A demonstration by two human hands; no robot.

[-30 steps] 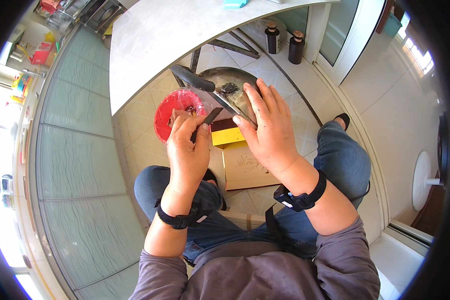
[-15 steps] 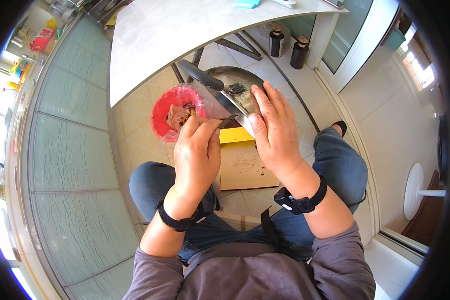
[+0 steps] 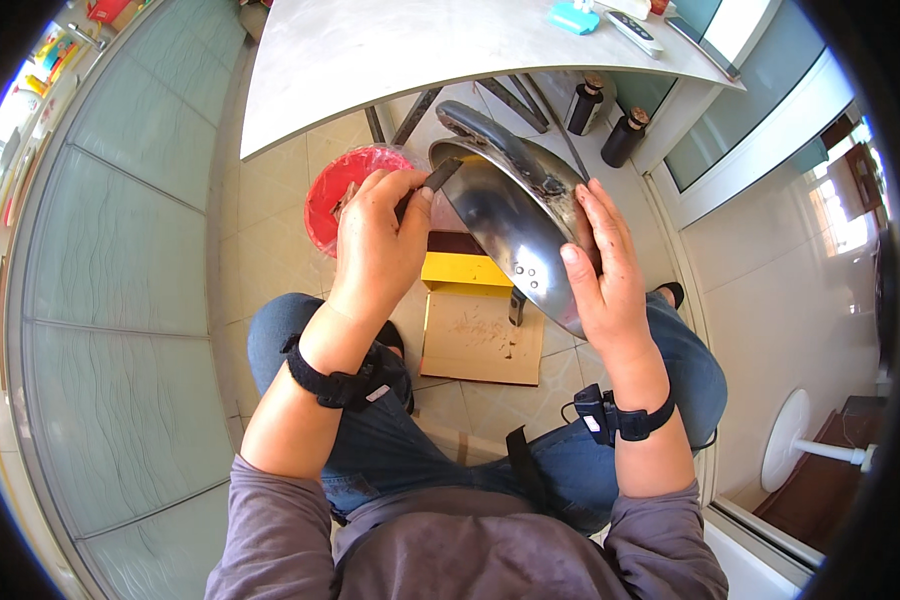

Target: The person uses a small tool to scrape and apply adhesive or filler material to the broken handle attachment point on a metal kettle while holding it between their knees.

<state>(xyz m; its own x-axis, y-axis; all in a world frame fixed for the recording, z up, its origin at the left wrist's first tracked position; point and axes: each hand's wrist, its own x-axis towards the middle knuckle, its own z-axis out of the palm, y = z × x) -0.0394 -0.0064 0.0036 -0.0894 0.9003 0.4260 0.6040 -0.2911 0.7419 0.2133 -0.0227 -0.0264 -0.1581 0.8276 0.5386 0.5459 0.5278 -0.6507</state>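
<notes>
My right hand (image 3: 610,275) supports a metal pan (image 3: 510,235), its thumb at the rim and its fingers along the stained outer side. The pan is tilted on edge, its shiny inside showing rivets. A dark, worn handle (image 3: 490,140) lies across its upper outer side. My left hand (image 3: 382,235) is closed around a dark flat strip like a blade (image 3: 442,174). The strip's tip overlaps the pan's left rim; whether it touches cannot be told. Close behind my left hand stands a red, plastic-lined bin (image 3: 322,205), its contents mostly hidden.
A yellow and tan box (image 3: 480,345) with dark crumbs lies on the tiled floor between my legs. Ahead is a white table (image 3: 390,60) bearing a remote (image 3: 635,35). Two black bottles (image 3: 625,138) stand behind the pan. Glass-fronted cabinets (image 3: 120,260) run along the left.
The pan has turned so more of its inside shows, and it has come nearer with its handle swung right. My right hand moved right and down; my left hand, holding the strip, rose slightly.
</notes>
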